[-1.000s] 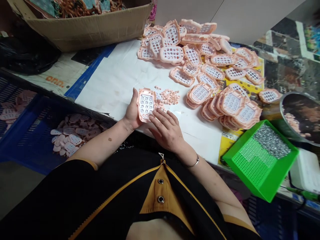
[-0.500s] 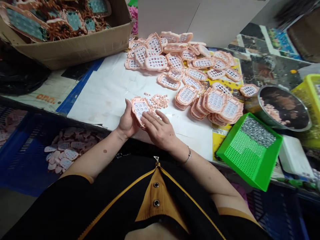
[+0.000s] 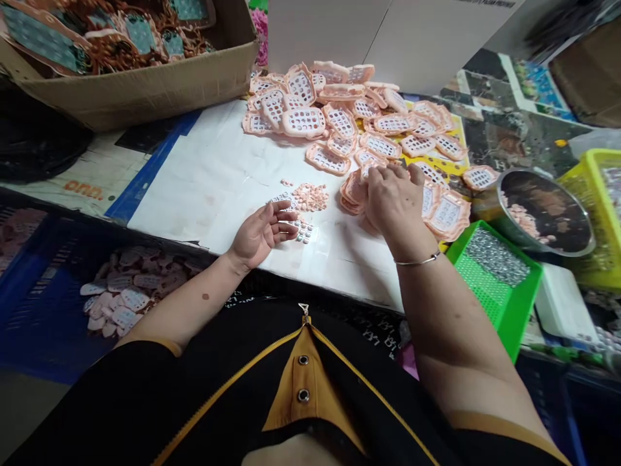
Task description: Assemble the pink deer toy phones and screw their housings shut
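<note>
My left hand (image 3: 264, 234) is held just above the white tabletop with its fingers apart and nothing in it. Beside its fingertips lie a small pale keypad sheet (image 3: 304, 231) and a heap of tiny peach-coloured pieces (image 3: 310, 197). My right hand (image 3: 395, 197) is palm down over the stacks, its fingers curled round a pink plastic shell that it mostly hides. Stacked pink shells (image 3: 449, 213) with pale button grids stand to its right, and more (image 3: 354, 191) to its left.
Loose pink shells (image 3: 303, 122) are piled at the back. A cardboard box (image 3: 145, 90) stands at the back left. On the right are a metal bowl (image 3: 579, 239), a green basket (image 3: 524, 317) with small metal parts and a yellow basket (image 3: 601, 188). A blue crate (image 3: 43, 317) sits below left.
The shell that was between both hands has left my left hand. My right hand has moved right, onto the stacks. My left hand has opened, and the keypad sheet beside it has come into view.
</note>
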